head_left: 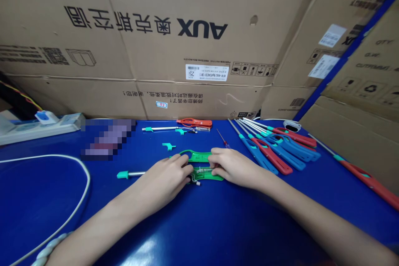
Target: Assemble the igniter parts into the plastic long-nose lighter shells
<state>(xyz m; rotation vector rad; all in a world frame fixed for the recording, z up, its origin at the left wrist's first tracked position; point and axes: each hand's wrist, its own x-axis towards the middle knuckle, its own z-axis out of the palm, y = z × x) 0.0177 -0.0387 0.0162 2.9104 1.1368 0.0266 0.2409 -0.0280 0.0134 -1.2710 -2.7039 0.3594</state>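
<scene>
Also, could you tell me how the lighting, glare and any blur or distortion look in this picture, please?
Head view: even light, soft glare on the blue table near the bottom edge; a pixelated patch hides something left of the hands; wide-angle bending tilts the cardboard boxes; hands sharp.

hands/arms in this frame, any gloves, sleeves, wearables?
Both bare: no gloves on the left hand or right hand, and no sleeves on either forearm as far as the frame shows. Only wearable: a pale beaded bracelet on the left arm at the lower left edge. No rings or watch visible.
</scene>
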